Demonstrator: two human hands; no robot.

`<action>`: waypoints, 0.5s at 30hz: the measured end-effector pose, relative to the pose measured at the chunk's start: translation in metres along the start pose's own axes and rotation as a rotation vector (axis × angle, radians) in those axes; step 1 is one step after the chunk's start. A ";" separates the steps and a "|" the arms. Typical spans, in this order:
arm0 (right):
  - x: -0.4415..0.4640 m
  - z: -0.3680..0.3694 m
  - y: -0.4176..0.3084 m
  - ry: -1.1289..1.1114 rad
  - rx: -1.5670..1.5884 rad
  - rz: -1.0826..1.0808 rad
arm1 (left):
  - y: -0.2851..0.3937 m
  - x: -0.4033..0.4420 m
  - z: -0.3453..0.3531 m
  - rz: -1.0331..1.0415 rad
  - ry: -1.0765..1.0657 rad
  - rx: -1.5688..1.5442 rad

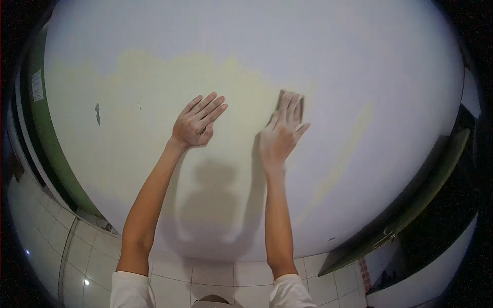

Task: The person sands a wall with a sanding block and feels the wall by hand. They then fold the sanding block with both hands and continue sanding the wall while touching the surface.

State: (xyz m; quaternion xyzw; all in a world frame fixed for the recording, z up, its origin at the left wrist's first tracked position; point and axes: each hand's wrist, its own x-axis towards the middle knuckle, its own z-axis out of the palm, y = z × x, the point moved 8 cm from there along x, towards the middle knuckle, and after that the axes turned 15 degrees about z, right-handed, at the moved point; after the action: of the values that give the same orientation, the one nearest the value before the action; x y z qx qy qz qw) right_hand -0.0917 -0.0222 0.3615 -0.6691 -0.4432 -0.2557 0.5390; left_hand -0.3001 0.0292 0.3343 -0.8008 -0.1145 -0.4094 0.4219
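Observation:
Both my arms reach up to a pale wall (328,61) with a yellowish area showing through its whitish surface. My right hand (281,128) presses a dark flat piece of sandpaper (301,109) against the wall; the sheet's edges show on both sides of the fingers. White dust coats that hand. To its left, my left hand (197,121) is held flat at the wall, its fingers stretched out and holding nothing. The thumb is partly tucked beneath.
At the left stands a green door frame (51,123) with a paper label (37,85). A dark door (405,205) with a metal handle (384,239) is at the right. Tiled floor (210,272) runs below. The wall has a dark chipped spot (97,114).

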 end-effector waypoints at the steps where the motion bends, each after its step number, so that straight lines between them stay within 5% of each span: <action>1: 0.014 -0.005 -0.001 0.027 0.042 0.015 | -0.001 0.000 0.000 -0.001 0.016 -0.003; 15: 0.006 -0.007 0.003 -0.034 0.096 -0.011 | -0.003 -0.003 -0.002 0.002 0.040 -0.002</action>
State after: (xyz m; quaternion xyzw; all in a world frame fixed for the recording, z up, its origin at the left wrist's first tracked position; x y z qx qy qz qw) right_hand -0.0853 -0.0270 0.3665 -0.6441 -0.4678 -0.2258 0.5615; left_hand -0.3044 0.0301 0.3342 -0.7930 -0.1050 -0.4249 0.4237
